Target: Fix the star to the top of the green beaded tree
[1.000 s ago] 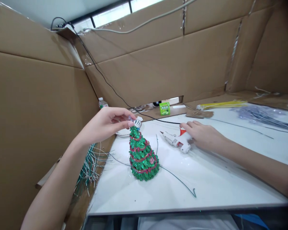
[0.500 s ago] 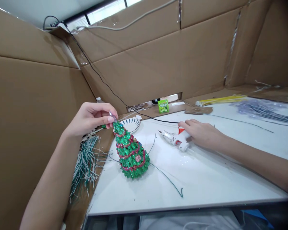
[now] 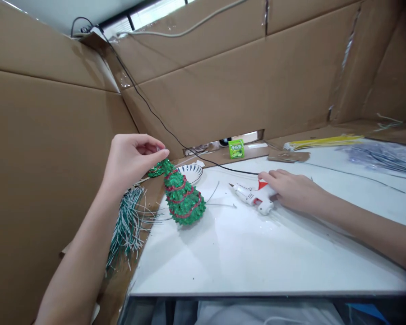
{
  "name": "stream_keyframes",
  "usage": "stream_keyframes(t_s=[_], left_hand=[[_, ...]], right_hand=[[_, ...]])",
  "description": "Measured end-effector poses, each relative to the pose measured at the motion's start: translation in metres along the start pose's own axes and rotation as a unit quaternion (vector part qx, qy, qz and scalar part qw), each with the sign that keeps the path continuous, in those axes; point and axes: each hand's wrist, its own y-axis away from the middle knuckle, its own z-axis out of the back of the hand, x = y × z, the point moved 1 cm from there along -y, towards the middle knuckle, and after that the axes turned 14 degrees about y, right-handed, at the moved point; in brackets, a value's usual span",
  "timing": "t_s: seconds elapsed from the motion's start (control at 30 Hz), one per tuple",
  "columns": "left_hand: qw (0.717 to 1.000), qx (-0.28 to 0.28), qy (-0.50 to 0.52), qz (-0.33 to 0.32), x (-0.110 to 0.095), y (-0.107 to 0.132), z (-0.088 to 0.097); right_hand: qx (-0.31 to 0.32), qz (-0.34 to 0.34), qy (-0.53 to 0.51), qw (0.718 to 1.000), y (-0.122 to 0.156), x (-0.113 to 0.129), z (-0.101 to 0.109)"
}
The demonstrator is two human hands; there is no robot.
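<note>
My left hand (image 3: 135,160) pinches the tip of a small green Christmas tree (image 3: 186,201) between thumb and fingers. Glittery green tiers and red garlands cover the tree, which leans with its base toward the right. Thin wires (image 3: 219,205) stick out past it. On the white tabletop, my right hand (image 3: 287,187) is closed around the handle of a white glue gun (image 3: 253,196) with a red trigger. The nozzle points left toward the tree. My right palm and most of its fingertips are hidden.
Behind the tree are a striped dish (image 3: 193,171) and a green box (image 3: 236,149). A black cable (image 3: 162,124) crosses the back. Green-white wires (image 3: 126,232) lie left; yellow strips (image 3: 325,142) and grey wires (image 3: 389,160) lie right. Cardboard walls (image 3: 203,81) surround the table.
My left hand has turned the tree, so its coloured ornaments no longer show and the wires stick out differently. My right hand stays on the glue gun. The view has shifted slightly.
</note>
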Motion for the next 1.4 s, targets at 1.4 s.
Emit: stream_keyframes(t_s=[1.4], left_hand=[[0.946,-0.285,0.007,-0.158,0.035,-0.025,0.062]], right_hand=[[-0.003,0.219,-0.155,0.963,-0.048,0.056,0.074]])
